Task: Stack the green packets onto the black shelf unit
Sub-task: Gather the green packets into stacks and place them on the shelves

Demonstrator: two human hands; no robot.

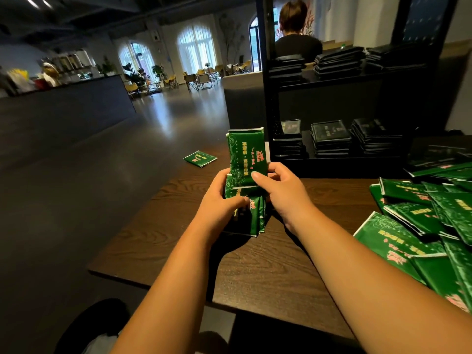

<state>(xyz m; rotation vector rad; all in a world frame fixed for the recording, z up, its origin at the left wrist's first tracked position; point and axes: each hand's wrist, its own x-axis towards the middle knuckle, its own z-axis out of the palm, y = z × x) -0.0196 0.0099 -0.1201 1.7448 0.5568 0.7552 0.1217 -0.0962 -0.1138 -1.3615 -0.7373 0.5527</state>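
Both hands meet over the middle of the table [255, 272], gripping a bundle [254, 215] of green packets held on edge. The left hand [219, 200] curls round the bundle's left side, fingers wrapped across its front. The right hand [284, 191] pinches the top packet [245, 153], thumb flat on its lower face and fingers curled behind. That packet stands upright and rises well above the rest of the bundle. Whether the bundle's lower edge touches the table or hangs just over it cannot be told.

A loose packet [200, 158] lies flat on the far left part of the table, apart from the hands. On the right, a big untidy pile [431, 226] of the same green packets spreads over the table and runs out of view.

The black shelf [265, 72] stands on the far side of the table, just beyond the hands and a little to the right. Its lower and upper boards each carry stacks [330, 140] of flat packets side by side; in the shade they look dark, and their colour cannot be made out.

Past the shelf a person [296, 39] sits facing away. To the far left runs a long dark counter [63, 103], and chairs [201, 79] stand near the arched windows at the back.
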